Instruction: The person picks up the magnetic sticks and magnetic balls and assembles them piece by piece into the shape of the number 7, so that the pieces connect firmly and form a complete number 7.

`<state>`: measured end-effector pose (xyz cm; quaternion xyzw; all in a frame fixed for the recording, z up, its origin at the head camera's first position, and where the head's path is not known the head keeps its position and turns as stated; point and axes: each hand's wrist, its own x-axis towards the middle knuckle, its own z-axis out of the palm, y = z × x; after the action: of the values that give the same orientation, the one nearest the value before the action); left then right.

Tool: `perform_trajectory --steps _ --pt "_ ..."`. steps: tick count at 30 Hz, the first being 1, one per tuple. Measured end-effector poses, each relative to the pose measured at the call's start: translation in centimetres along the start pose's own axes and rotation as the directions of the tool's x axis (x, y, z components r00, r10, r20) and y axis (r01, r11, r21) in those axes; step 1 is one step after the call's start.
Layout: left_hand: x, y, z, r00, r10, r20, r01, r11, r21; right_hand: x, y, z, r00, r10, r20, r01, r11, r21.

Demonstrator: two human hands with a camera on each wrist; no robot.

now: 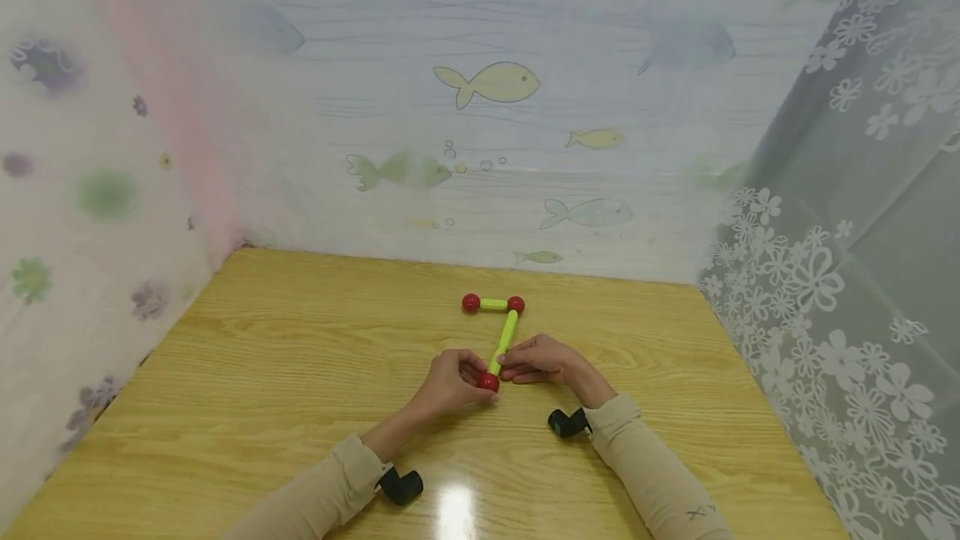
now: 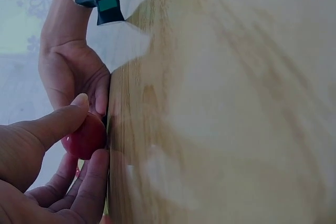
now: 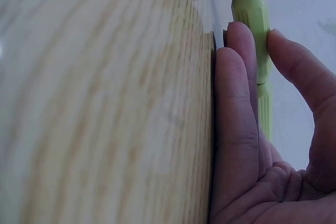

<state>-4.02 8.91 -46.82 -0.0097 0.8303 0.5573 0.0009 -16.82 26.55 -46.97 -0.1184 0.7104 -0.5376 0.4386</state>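
On the wooden table, a red ball (image 1: 489,382) sits at the near end of a yellow-green ribbed rod (image 1: 507,330). My left hand (image 1: 447,383) pinches that ball between thumb and fingers, as the left wrist view shows with the red ball (image 2: 85,141) under the thumb. The right hand (image 1: 549,359) pinches the rod just beyond the ball; in the right wrist view the rod (image 3: 254,24) lies between thumb and fingertips, and a seam crosses it lower down. At the rod's far end, a second red ball (image 1: 516,304) joins a short yellow-green rod (image 1: 493,304) ending in another red ball (image 1: 471,302).
The wood-grain table (image 1: 300,340) meets a fish-printed curtain (image 1: 480,132) at its back edge. Floral curtains hang left and right (image 1: 840,357). A black wrist camera (image 1: 401,487) is strapped at the left sleeve, another black camera (image 1: 567,423) at the right.
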Motion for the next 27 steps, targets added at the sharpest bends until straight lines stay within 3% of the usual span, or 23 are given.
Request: perform_trajectory --steps 9,21,27 --pt "0.0 0.04 -0.1 1.0 -0.019 0.01 0.019 1.0 0.008 -0.03 -0.1 0.02 1.0 0.007 -0.001 -0.007 1.0 0.01" --pt "-0.15 -0.19 -0.26 0.999 0.032 0.034 -0.031 0.999 -0.008 -0.02 0.14 0.03 1.0 0.003 -0.014 -0.003 1.0 0.002" --pt "-0.02 -0.24 -0.25 0.999 0.03 0.036 -0.03 0.999 -0.011 -0.2 0.1 -0.04 1.0 -0.006 -0.007 0.006 1.0 -0.006"
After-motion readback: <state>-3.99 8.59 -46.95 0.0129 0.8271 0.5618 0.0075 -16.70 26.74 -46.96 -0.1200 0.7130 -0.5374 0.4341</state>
